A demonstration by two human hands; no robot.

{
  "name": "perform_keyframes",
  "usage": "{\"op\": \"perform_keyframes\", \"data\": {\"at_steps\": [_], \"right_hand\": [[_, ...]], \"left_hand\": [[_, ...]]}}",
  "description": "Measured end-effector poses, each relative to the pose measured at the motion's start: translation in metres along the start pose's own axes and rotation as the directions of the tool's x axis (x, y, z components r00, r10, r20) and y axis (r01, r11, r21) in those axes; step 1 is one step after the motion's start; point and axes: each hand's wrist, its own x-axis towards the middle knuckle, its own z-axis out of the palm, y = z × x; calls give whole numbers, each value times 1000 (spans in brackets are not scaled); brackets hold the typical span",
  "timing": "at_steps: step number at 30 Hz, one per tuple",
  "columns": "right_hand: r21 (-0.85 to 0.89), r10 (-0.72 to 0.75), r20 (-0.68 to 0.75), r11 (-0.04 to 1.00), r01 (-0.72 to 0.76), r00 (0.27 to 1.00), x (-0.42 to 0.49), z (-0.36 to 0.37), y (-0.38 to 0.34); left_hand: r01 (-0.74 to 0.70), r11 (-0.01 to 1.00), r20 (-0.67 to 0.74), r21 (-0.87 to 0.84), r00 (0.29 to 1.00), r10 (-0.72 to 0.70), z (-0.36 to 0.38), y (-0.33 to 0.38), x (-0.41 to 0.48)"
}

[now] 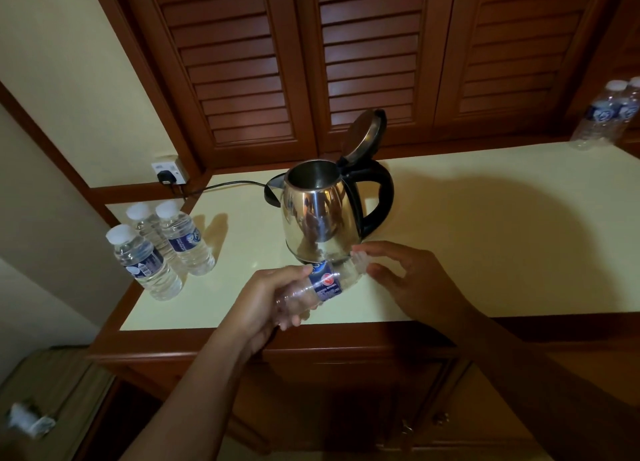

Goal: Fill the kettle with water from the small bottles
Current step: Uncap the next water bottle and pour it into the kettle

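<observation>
A shiny steel kettle (320,211) with a black handle stands on the cream countertop (485,239), its lid tipped open and back. My left hand (266,304) grips a small clear water bottle (325,282) tilted on its side just in front of the kettle, neck pointing right. My right hand (412,280) pinches the white cap at the bottle's neck with thumb and fingertips. Three capped small bottles (162,249) stand together at the counter's left end.
Two more bottles (604,114) stand at the far right edge of the counter. The kettle's black cord (225,185) runs left to a wall socket (169,173). Louvred wooden doors rise behind; wooden cabinet fronts lie below the counter.
</observation>
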Motion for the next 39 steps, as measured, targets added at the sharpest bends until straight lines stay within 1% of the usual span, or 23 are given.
{"op": "perform_keyframes", "data": {"at_steps": [2, 4, 7, 10, 12, 14, 16, 18, 20, 21, 22, 23, 25, 26, 27, 28, 29, 31, 32, 34, 35, 36, 39], "right_hand": [[-105, -89, -12, 991, 87, 996, 0, -1, -5], [-214, -228, -6, 951, 222, 974, 4, -2, -9], [-324, -446, -6, 848, 420, 895, 13, -6, -18], [-353, -587, -90, 774, 525, 805, 19, -9, -31], [-347, -632, -141, 752, 560, 762, 21, -8, -41], [-363, -620, -174, 763, 535, 765, 26, -9, -51], [-351, -546, -199, 815, 461, 814, 29, -12, -54], [-268, -372, -212, 911, 312, 904, 29, -13, -56], [-126, -86, -208, 990, 61, 974, 27, -10, -56], [-42, 79, -189, 995, -89, 979, 27, -10, -58], [17, 214, -157, 977, -214, 964, 27, -11, -57], [32, 319, -107, 948, -317, 942, 26, -13, -55], [-55, 425, 19, 904, -423, 905, 25, -15, -44], [-76, 451, 47, 891, -447, 891, 25, -16, -40], [-69, 471, 63, 882, -467, 880, 27, -15, -39], [-52, 480, 84, 877, -477, 873, 29, -14, -40], [-39, 483, 87, 876, -481, 871, 31, -14, -43], [-16, 432, 26, 902, -432, 901, 33, -14, -47], [-29, 380, -17, 924, -381, 925, 33, -15, -48], [-59, 273, -75, 959, -278, 959, 31, -19, -47], [-49, 250, -78, 966, -254, 965, 31, -22, -47], [-23, 231, -67, 972, -233, 971, 31, -26, -47], [90, 134, 11, 987, -134, 991, 33, -34, -47]], "left_hand": [[113, 990, 93, -89, 990, -105, -5, 5, 0], [206, 966, 220, -158, 961, -169, -11, 8, 3], [306, 932, 372, -195, 902, -219, -13, 10, 8], [373, 910, 483, -179, 839, -249, -7, 14, 5], [383, 908, 536, -172, 810, -240, -1, 19, 1], [350, 913, 506, -209, 838, -205, 5, 25, -4], [233, 942, 389, -240, 913, -127, 11, 30, -10], [42, 985, 235, -167, 972, -1, 18, 35, -17], [-220, 975, 60, 37, 974, 217, 26, 33, -21], [-351, 921, -6, 169, 934, 357, 30, 32, -22], [-464, 826, -42, 322, 864, 501, 31, 28, -22], [-544, 678, -26, 494, 771, 637, 32, 25, -22], [-568, 306, 112, 764, 584, 804, 30, 14, -18], [-540, 189, 157, 820, 530, 833, 29, 10, -17], [-514, 138, 170, 846, 506, 846, 29, 7, -15], [-496, 124, 166, 860, 499, 851, 29, 4, -15], [-486, 144, 148, 862, 513, 846, 29, 2, -15], [-468, 271, 79, 841, 603, 794, 32, 1, -17], [-458, 376, 39, 805, 674, 738, 33, 2, -19], [-418, 659, -19, 625, 836, 548, 39, 7, -23], [-369, 785, -18, 498, 900, 435, 41, 9, -24], [-321, 860, 2, 396, 937, 349, 41, 9, -24], [-234, 924, 54, 303, 972, 228, 37, 8, -21]]}}
